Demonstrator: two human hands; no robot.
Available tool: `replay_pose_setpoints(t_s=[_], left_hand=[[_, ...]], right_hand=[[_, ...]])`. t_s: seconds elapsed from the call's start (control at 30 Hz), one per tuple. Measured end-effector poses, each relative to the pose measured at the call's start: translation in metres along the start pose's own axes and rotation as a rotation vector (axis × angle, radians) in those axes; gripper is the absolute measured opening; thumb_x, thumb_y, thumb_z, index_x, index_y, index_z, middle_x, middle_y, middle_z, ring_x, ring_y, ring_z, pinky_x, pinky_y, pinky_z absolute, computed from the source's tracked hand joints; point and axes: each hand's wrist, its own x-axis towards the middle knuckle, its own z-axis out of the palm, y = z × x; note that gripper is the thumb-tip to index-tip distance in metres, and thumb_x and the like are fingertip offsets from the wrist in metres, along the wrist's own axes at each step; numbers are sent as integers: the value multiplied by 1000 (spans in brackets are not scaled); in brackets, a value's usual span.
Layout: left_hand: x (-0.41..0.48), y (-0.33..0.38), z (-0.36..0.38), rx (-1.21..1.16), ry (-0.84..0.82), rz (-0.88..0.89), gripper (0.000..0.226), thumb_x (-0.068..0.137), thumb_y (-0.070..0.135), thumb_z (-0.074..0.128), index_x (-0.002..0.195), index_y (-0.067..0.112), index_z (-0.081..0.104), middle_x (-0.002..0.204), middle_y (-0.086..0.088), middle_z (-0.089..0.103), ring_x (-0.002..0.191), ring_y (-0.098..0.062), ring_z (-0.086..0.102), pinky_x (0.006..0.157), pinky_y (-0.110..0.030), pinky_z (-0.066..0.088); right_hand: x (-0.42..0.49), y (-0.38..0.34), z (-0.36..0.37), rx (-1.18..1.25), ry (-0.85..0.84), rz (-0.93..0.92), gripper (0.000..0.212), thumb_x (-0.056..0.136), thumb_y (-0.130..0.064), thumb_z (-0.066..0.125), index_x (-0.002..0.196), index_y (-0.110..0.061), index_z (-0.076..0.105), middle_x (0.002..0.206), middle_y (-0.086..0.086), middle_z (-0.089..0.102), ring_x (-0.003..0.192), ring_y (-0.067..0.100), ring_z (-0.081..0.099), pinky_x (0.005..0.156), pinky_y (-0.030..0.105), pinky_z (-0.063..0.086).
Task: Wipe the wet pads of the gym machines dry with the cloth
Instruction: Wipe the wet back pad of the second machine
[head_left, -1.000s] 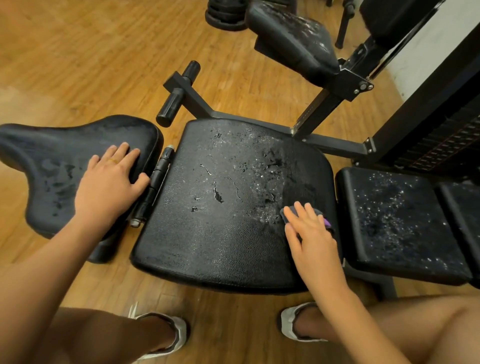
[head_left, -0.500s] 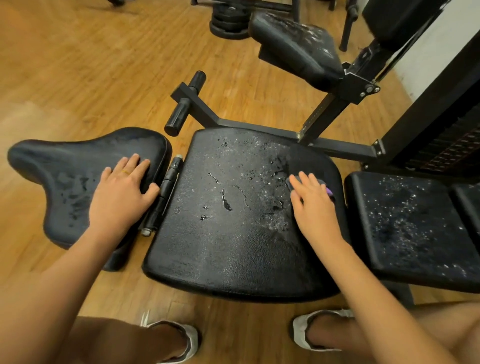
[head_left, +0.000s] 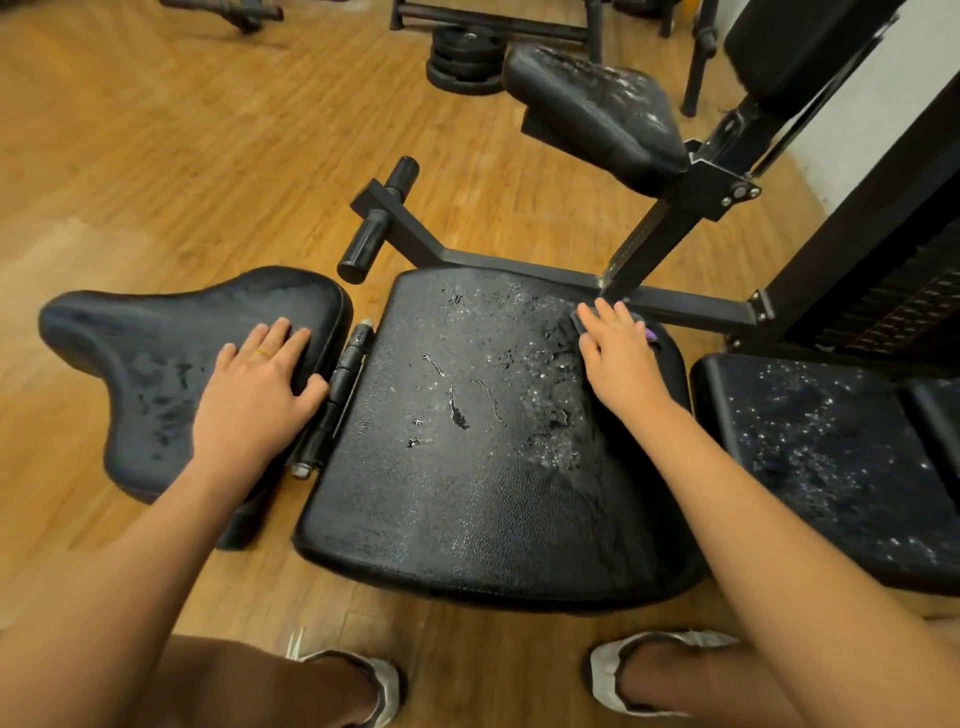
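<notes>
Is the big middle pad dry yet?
Partly wet: droplets speckle the middle pad beside the right hand, which presses the cloth.

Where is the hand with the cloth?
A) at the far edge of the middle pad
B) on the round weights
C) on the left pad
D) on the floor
A: the right hand presses the cloth flat on the middle pad, up at its far edge by the metal frame.
</notes>
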Motion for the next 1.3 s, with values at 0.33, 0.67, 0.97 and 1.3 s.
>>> replay_pose_setpoints(t_s=[0.33,0.67,0.97,1.3], left_hand=[[3,-5,7,-4,7,-6,55,97,39,48,146,12,45,154,-14,39,143,-30,32,114,-52,27],[3,-2,3,-11,-11,-5,67,90,48,33,144,11,47,153,-16,40,142,-32,33,112,-54,29],[5,-6,8,1,3,4,54,96,37,52,143,10,47,151,-17,42,140,-33,35,110,-54,30],[2,-2,3,9,-6,4,60,94,45,40,143,11,46,151,-16,42,140,-32,35,109,-54,31]], right_hand=[[-83,-12,6,16,23,14,44,102,-13,39,146,-15,41,156,7,31,147,30,18,117,47,16],[27,-15,4,-149,40,54,45,103,-13,36,147,-10,35,153,14,33,140,36,24,110,52,22],[-156,-25,16,91,-22,-24,49,94,-23,36,141,-17,50,152,3,40,144,28,29,117,49,23],[-99,-27,8,20,-39,-28,44,101,-9,39,145,-13,42,155,8,32,145,31,21,116,46,18]])
